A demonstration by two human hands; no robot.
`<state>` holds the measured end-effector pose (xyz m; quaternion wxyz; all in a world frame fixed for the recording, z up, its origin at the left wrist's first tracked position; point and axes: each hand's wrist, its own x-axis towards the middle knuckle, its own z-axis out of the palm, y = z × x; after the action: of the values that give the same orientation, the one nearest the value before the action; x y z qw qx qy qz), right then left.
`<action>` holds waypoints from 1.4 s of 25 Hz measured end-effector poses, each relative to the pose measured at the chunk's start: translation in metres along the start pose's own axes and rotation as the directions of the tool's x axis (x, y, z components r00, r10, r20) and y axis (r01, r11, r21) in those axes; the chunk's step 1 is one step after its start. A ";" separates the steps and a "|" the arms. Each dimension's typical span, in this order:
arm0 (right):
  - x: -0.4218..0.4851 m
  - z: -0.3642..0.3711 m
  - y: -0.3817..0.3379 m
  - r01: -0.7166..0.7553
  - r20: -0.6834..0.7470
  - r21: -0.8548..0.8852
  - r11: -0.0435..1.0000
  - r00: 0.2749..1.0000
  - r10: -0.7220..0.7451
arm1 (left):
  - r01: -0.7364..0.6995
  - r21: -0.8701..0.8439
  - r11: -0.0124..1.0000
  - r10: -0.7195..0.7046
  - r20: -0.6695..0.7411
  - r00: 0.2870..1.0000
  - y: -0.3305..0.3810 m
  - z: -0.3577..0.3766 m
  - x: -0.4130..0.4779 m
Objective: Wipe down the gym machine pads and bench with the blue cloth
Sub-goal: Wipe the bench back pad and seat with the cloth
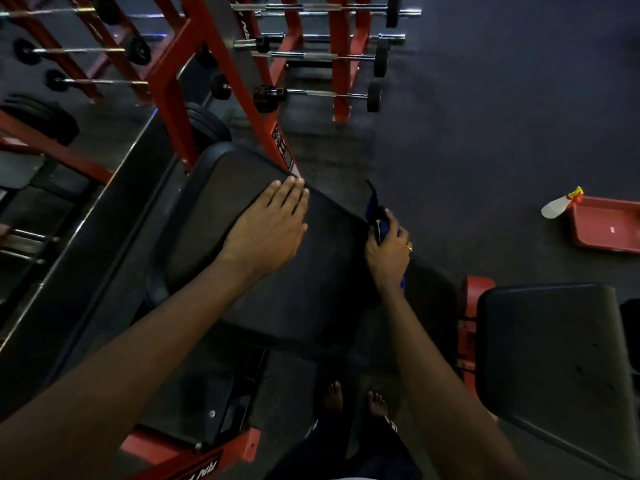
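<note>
A black machine pad (277,271) fills the middle of the head view, tilted toward me. My left hand (268,225) rests flat on its upper part with straight fingers reaching the far edge. My right hand (388,251) grips the blue cloth (377,213) against the pad's right edge; a corner of the cloth sticks up above my fingers and a bit shows below my wrist. A second black pad or bench seat (550,355) stands at the lower right.
Red machine frame (173,81) and a rack of barbells (311,57) stand behind the pad. A white spray bottle (557,206) lies on the dark floor beside a red tray (606,226) at right. My bare feet (353,400) stand below the pad.
</note>
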<state>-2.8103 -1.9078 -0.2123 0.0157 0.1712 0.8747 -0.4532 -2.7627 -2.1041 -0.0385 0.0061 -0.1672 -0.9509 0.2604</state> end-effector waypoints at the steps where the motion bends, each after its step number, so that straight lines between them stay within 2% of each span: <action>1: -0.005 -0.001 0.000 -0.002 -0.004 0.005 1.000 1.000 0.002 | -0.005 -0.003 1.000 0.005 -0.001 1.000 0.001 0.000 0.001; 4: -0.076 -0.007 0.004 0.121 -0.016 0.049 0.991 0.993 -0.120 | 0.001 -0.019 1.000 -0.002 -0.007 1.000 0.003 0.001 0.001; 6: -0.144 -0.015 0.021 0.242 0.057 0.069 0.968 0.968 -0.246 | 0.002 -0.021 1.000 -0.002 -0.001 1.000 0.003 0.001 0.001; 8: -0.158 -0.022 0.047 0.306 0.098 0.037 0.951 0.946 -0.309 | 0.000 -0.016 1.000 -0.001 -0.006 1.000 0.003 0.001 0.001; 9: -0.140 -0.020 0.058 0.273 0.071 0.011 0.962 0.959 -0.274 | -0.001 -0.016 1.000 0.001 -0.004 1.000 0.003 0.001 0.001; 10: -0.115 -0.017 0.064 0.177 0.019 -0.005 0.984 0.984 -0.176 | -0.001 -0.016 1.000 0.001 0.001 1.000 0.003 0.001 0.002; 11: -0.089 -0.015 0.066 0.045 -0.039 0.003 0.999 0.998 -0.045 | -0.001 -0.014 1.000 0.001 0.005 1.000 0.002 0.001 0.001; 13: -0.044 -0.016 0.057 -0.208 -0.086 0.034 0.978 0.974 0.210 | 0.001 -0.003 1.000 -0.001 0.010 1.000 0.002 0.000 0.001; 14: -0.032 -0.015 0.048 -0.274 -0.071 0.035 0.961 0.959 0.276 | 0.004 0.002 1.000 -0.004 0.013 1.000 0.003 0.000 0.001; 15: -0.030 -0.013 0.035 -0.280 -0.053 0.030 0.960 0.958 0.281 | 0.007 0.002 1.000 -0.007 0.011 1.000 0.004 0.000 0.001; 16: -0.034 -0.012 0.021 -0.225 -0.043 0.033 0.974 0.973 0.227 | 0.010 -0.003 1.000 -0.010 0.004 1.000 0.005 0.001 0.001; 18: -0.055 -0.010 -0.007 0.017 -0.014 0.065 0.998 1.000 -0.016 | 0.018 -0.015 1.000 -0.018 -0.010 1.000 0.009 0.002 0.004; 20: -0.076 -0.009 -0.011 0.253 0.082 0.067 0.965 0.963 -0.258 | 0.019 -0.015 1.000 -0.019 -0.011 1.000 0.011 0.002 0.006; 21: -0.075 -0.009 -0.001 0.323 0.108 0.051 0.945 0.939 -0.327 | 0.016 -0.010 1.000 -0.017 -0.014 1.000 0.012 0.003 0.006; 22: -0.065 -0.012 0.014 0.320 0.104 0.039 0.947 0.941 -0.323 | 0.014 -0.004 1.000 -0.014 -0.017 1.000 0.012 0.003 0.006; 24: -0.035 -0.016 0.055 0.084 0.022 0.016 0.996 0.996 -0.085 | 0.009 -0.003 1.000 -0.009 -0.016 1.000 0.012 0.003 0.005; 26: -0.018 -0.021 0.084 -0.156 -0.037 0.042 0.987 0.987 0.158 | -0.004 -0.010 1.000 0.004 -0.014 1.000 0.012 0.004 0.006; 28: -0.012 -0.019 0.086 -0.278 -0.049 0.033 0.960 0.959 0.279 | -0.040 -0.024 0.999 0.040 -0.012 0.999 0.013 0.006 0.007; 29: -0.012 -0.019 0.079 -0.293 -0.061 0.026 0.956 0.954 0.294 | -0.068 -0.036 0.997 0.068 -0.009 0.998 0.015 0.007 0.009; 31: -0.024 -0.016 0.052 -0.185 -0.057 0.055 0.981 0.980 0.188 | -0.125 -0.069 0.990 0.125 -0.004 0.992 0.028 0.011 0.014; 33: -0.050 -0.012 0.029 0.033 -0.014 0.100 0.994 0.999 -0.032 | -0.178 -0.127 0.976 0.183 0.029 0.983 0.054 0.019 0.027; 35: -0.078 -0.012 0.034 0.160 0.055 0.032 0.987 0.985 -0.161 | -0.201 -0.169 0.965 0.217 0.084 0.972 0.083 0.026 0.039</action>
<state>-2.7250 -1.9026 -0.2180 0.0017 0.0873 0.8784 -0.4698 -2.7765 -2.0377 -0.1052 -0.0832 -0.2532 -0.9447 0.1912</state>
